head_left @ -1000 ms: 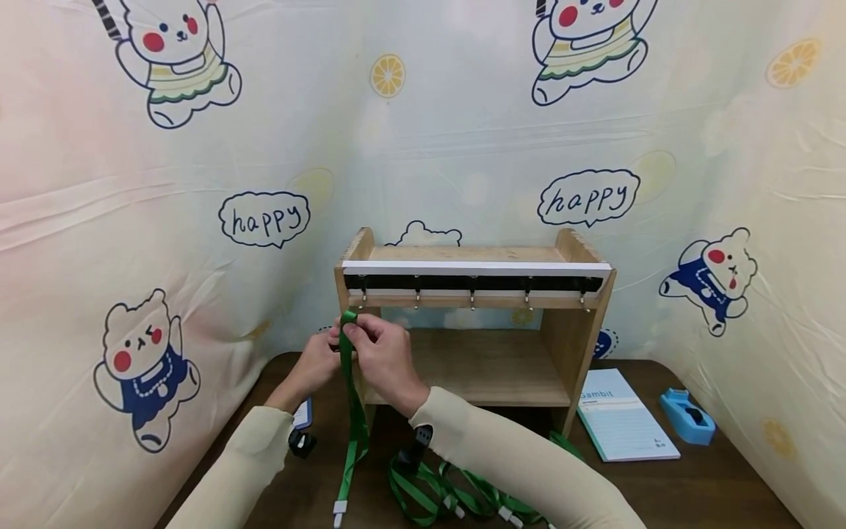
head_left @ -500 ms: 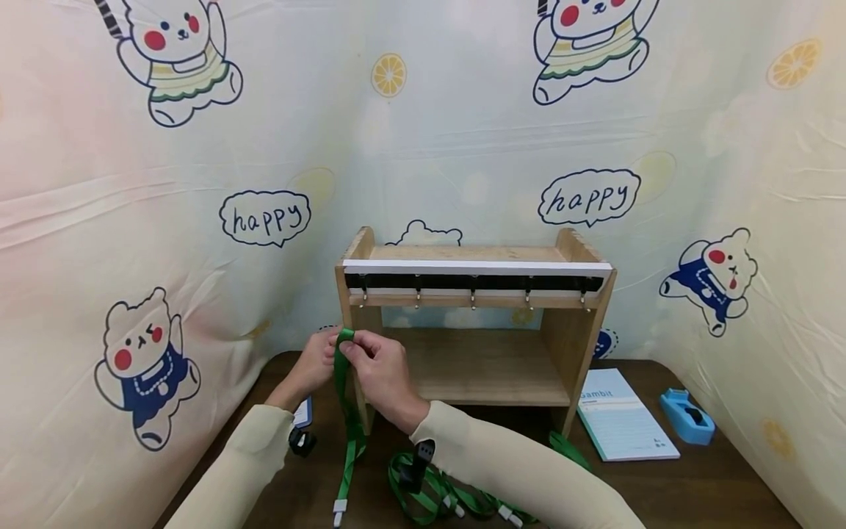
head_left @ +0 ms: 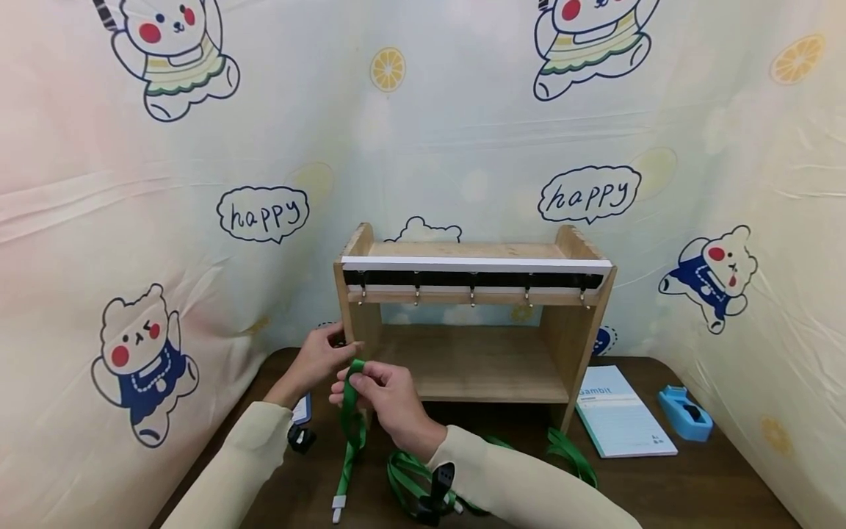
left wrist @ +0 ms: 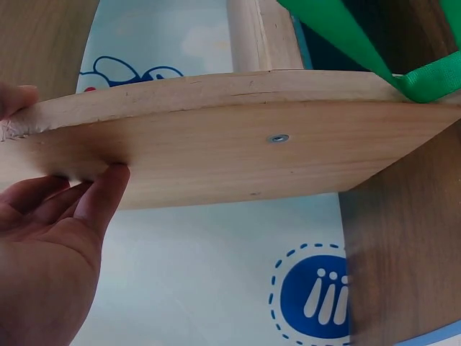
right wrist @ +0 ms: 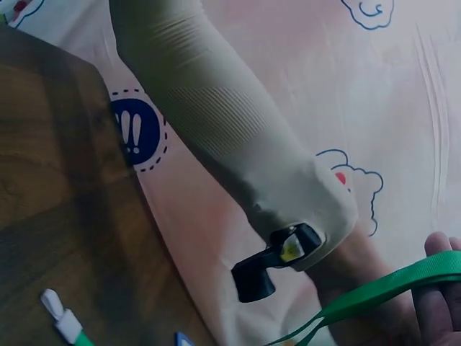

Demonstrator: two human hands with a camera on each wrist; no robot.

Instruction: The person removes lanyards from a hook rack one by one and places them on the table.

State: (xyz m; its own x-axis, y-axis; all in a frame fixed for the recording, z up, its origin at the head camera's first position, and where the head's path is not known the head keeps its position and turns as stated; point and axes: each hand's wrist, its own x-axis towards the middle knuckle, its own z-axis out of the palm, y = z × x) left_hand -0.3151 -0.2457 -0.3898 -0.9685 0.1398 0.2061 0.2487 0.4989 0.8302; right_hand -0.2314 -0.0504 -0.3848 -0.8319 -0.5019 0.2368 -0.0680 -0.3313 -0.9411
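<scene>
My left hand (head_left: 319,360) holds the left side panel of the small wooden shelf (head_left: 489,360). In the left wrist view, its fingers (left wrist: 104,198) press the outer face of the panel (left wrist: 216,144), with the thumb over the opposite side of its edge. Just in front, my right hand (head_left: 393,404) pinches a green lanyard (head_left: 346,470) near its upper loop. The strap hangs down to a white plastic clip (head_left: 338,502). In the right wrist view the lanyard (right wrist: 392,288) runs across the fingers.
A row of small metal hooks (head_left: 472,290) lines the shelf's upper front. More green lanyards (head_left: 405,477) lie on the dark table (head_left: 720,492), partly under the right forearm. At right are a notepad (head_left: 624,411) and a blue tape dispenser (head_left: 686,415). A blue-edged card (head_left: 302,410) lies by the left wrist.
Both hands were together at the lanyard's top by the shelf's left side. My right hand has moved down with the lanyard, and my left hand has parted from it onto the side panel.
</scene>
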